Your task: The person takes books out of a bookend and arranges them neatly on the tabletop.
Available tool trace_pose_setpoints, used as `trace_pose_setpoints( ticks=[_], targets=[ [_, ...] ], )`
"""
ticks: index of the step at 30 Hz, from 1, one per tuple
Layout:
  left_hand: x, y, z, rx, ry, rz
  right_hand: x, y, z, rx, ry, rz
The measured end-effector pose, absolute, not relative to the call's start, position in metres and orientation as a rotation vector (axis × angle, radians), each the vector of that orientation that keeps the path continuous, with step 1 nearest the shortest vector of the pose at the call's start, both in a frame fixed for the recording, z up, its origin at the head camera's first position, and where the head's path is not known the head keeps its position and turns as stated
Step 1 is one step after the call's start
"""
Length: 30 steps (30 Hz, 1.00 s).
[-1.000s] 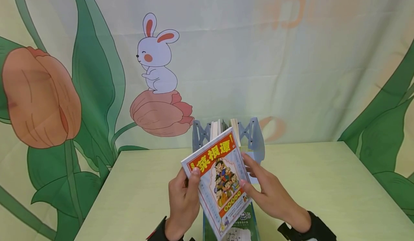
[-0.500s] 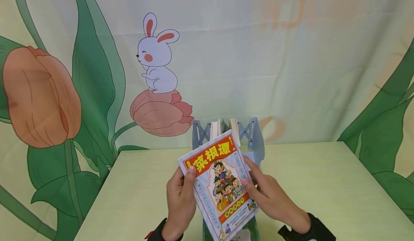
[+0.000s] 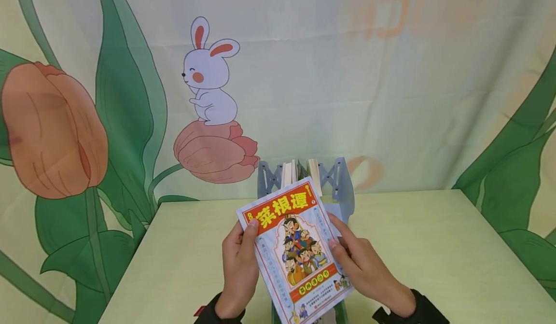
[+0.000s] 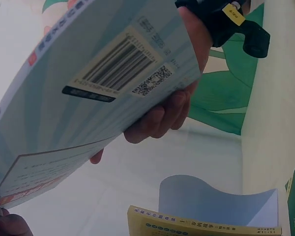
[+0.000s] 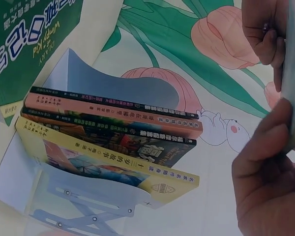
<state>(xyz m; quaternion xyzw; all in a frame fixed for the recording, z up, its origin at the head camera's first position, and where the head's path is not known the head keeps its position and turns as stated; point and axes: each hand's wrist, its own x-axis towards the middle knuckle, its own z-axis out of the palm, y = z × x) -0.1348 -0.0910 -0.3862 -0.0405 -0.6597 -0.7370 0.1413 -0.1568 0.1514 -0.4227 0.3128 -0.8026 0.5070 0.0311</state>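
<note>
A thin paperback with a red title band and cartoon figures on its cover is held tilted above the table. My left hand grips its upper left edge, thumb on the front cover and fingers behind. On the right edge, my right hand pinches it with the thumb in front. In the left wrist view the book's back cover shows a barcode. Behind the book stands a blue-grey expandable book rack, partly hidden. The right wrist view shows several upright books in that rack.
A green book lies on the pale table in front of the rack, mostly covered by the held paperback in the head view. A printed curtain with tulips and a rabbit hangs behind the table.
The paperback has shifted slightly down and turned its cover more toward the head camera, hiding more of the green book. My left hand has moved a little left with it.
</note>
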Motion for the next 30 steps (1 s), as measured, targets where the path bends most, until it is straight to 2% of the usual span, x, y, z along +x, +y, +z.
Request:
trace_pose_setpoints(
  ticks=[12, 30],
  targets=[
    [-0.140, -0.092, -0.388, -0.019, -1.934, -2.180, -0.152, 0.151, -0.425, 0.940, -2.305, 1.661],
    [-0.135, -0.093, -0.401, -0.130, -2.075, -2.078, -0.144, 0.151, -0.429, 0.903, -2.109, 1.612]
  ],
)
